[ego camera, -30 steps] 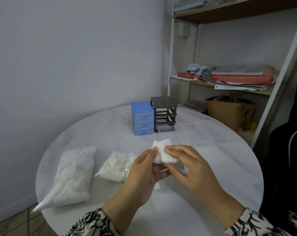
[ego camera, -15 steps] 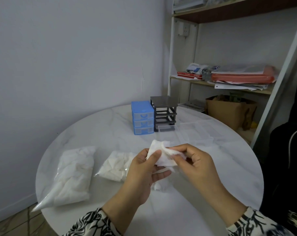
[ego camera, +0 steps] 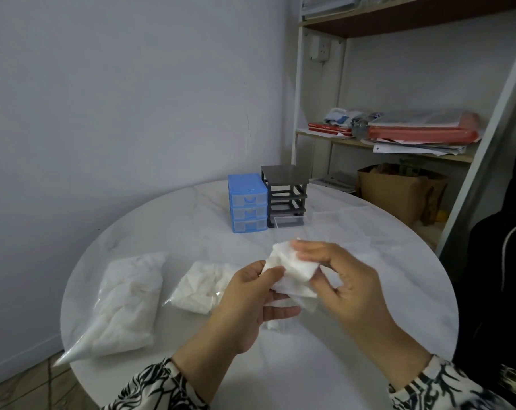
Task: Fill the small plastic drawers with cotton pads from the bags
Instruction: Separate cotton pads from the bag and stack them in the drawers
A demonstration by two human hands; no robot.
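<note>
Above the round white table (ego camera: 354,365) I hold a small bunch of white cotton pads (ego camera: 295,272). My left hand (ego camera: 248,303) grips the bunch from the left and below, and my right hand (ego camera: 348,279) pinches it from the right. Two clear bags of cotton pads lie on the table: a large one (ego camera: 126,300) at the left and a smaller one (ego camera: 203,287) just left of my hands. At the back stand a blue three-drawer unit (ego camera: 247,207) with its drawers shut and a dark grey drawer frame (ego camera: 286,195) without drawers. Clear loose drawers (ego camera: 339,229) lie to its right.
A shelf unit (ego camera: 398,143) with papers, books and a red folder stands behind the table at the right. A brown paper bag (ego camera: 398,193) sits under it. A dark chair or bag (ego camera: 499,276) is at the table's right edge. A bare wall lies at the left.
The bunch of pads has been loosened and spread between my hands. My right hand's fingers have shifted over the top of it. The hands stay in the same spot.
</note>
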